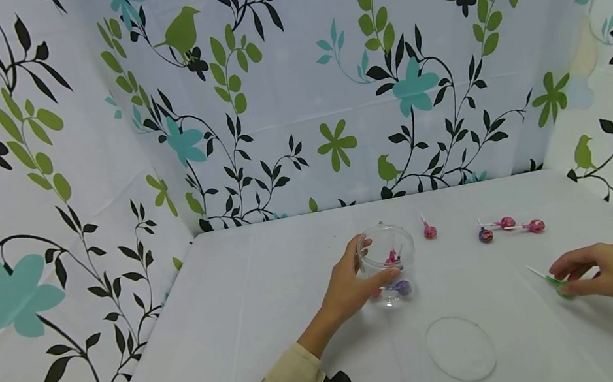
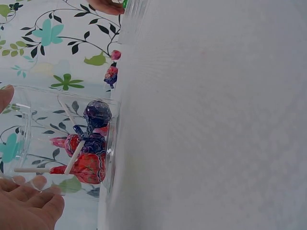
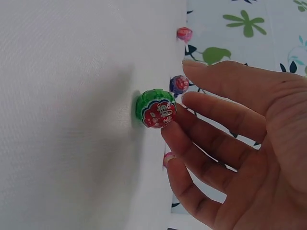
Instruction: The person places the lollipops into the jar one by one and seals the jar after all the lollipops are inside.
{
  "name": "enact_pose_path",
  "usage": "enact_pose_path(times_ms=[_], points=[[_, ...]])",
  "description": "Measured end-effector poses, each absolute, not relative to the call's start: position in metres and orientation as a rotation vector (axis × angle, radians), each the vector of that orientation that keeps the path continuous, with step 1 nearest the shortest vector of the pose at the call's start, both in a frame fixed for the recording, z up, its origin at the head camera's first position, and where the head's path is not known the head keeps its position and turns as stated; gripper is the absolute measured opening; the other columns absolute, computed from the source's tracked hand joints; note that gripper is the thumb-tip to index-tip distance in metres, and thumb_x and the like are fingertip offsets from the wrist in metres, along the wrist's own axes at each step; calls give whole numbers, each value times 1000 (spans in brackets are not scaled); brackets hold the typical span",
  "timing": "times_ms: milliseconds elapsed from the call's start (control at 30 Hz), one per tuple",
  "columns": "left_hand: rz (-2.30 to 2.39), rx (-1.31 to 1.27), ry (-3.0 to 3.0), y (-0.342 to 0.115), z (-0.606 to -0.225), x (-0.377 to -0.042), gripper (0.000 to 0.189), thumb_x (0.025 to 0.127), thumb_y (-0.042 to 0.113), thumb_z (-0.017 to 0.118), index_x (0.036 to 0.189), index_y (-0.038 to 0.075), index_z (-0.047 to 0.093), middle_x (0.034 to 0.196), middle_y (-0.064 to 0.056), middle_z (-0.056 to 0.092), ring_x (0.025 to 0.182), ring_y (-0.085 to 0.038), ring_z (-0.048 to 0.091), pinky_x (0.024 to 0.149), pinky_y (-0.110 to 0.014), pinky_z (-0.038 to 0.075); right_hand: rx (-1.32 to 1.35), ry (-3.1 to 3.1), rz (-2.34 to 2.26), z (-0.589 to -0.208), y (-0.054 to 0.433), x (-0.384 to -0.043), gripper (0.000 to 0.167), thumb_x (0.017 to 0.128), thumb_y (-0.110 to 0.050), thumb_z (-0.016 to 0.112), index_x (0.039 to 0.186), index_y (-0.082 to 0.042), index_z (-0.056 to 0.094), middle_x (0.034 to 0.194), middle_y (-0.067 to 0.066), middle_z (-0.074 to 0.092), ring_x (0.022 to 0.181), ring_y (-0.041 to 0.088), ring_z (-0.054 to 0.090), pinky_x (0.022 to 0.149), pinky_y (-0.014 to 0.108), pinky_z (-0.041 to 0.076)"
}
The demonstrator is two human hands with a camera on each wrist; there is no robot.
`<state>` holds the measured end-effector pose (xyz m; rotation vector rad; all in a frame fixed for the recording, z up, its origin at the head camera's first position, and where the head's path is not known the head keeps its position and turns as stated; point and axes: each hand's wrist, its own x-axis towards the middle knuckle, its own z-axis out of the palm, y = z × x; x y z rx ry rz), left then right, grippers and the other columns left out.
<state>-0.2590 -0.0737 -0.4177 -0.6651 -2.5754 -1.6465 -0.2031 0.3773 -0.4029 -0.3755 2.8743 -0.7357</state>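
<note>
My left hand [image 1: 350, 283] grips a clear jar [image 1: 404, 244] with fingers and thumb around its sides. Inside it, several wrapped lollipops [image 2: 91, 167] in red and dark blue lie with white sticks showing in the left wrist view. Over on the right, my right hand [image 1: 610, 271] is at a green lollipop [image 3: 156, 108] on the table, its white stick pointing away to the left. In the right wrist view the thumb stands apart from the green wrapper, and the loosely bent fingers are right beside it without closing round it.
Beyond the hands lie a pink lollipop [image 1: 430, 231] and a small group of lollipops [image 1: 534, 226] in pink and dark blue. A clear round lid [image 1: 474, 380] rests on the white table [image 1: 248, 358] in front of the jar. Patterned cloth [image 1: 282, 109] walls the table's back and sides.
</note>
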Motion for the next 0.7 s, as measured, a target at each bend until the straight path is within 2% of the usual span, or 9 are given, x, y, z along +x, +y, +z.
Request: enact_pose_path(times_ms=[200,400,700], points=[[-1649,-665,-2575,-73,-417,-258,97,89,56,77,163,16,30,157,2,47,144,-32,45,113,-51,40,-327,2834,-762,-408,381,-203,38,89,-21,84,119,-1,73,105,-1,71,85,7,59,71,28,52],[-1652,-661,-2572,-73,-419,-260,96,89,57,77,163,18,31,157,3,47,144,-32,45,113,-52,40,-335,2829,-785,-415,381,-202,37,87,-15,84,119,0,73,105,1,70,84,7,59,71,26,54],[-1656,-653,-2568,-73,-420,-261,96,88,58,78,163,20,32,157,3,48,144,-32,45,111,-54,41,-345,2881,-788,-418,381,-200,35,86,-14,85,118,-3,74,106,1,70,84,6,59,70,25,54]])
